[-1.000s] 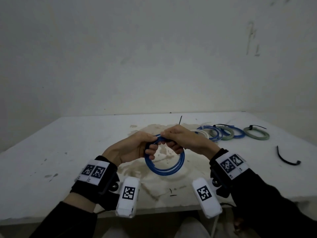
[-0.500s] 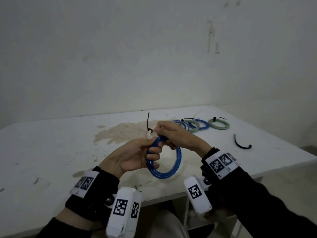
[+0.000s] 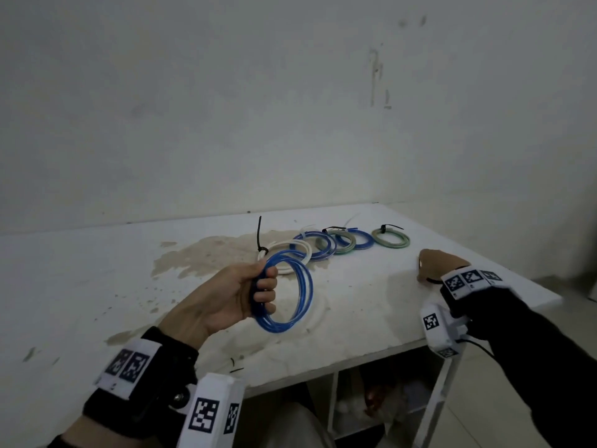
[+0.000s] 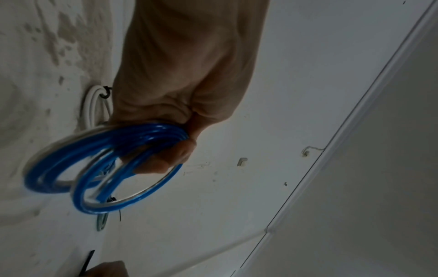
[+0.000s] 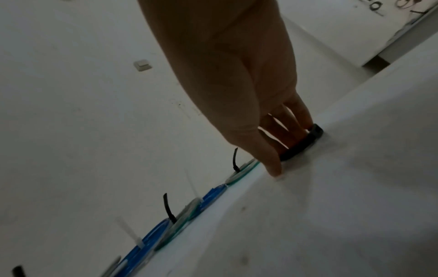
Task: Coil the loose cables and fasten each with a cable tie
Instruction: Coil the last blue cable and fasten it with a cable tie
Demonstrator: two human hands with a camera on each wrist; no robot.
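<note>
My left hand [image 3: 258, 287] grips a coiled blue cable [image 3: 305, 286] and holds it upright above the white table [image 3: 97, 270]. In the left wrist view the fingers curl round the blue cable [image 4: 94, 146], with no tie visible on it. My right hand [image 3: 436, 265] is far to the right, near the table's right edge. Its straight fingers [image 5: 294, 120] touch a loose black cable tie [image 5: 305, 142] lying on the table, and the thumb tip rests on the surface beside it. From the head view the hand hides nearly all of that tie.
Several tied coils lie in a row at the back: a white coil [image 3: 290, 245] with an upright black tie [image 3: 259, 234], blue coils [image 3: 315, 245] and green coils [image 3: 391, 237]. Black offcuts [image 3: 234, 367] lie near the front edge. A shelf [image 3: 371, 399] sits under the table.
My right hand let go of the blue cable and moved right, down onto the black tie. The left hand keeps hold of the coil alone. The head view swung left.
</note>
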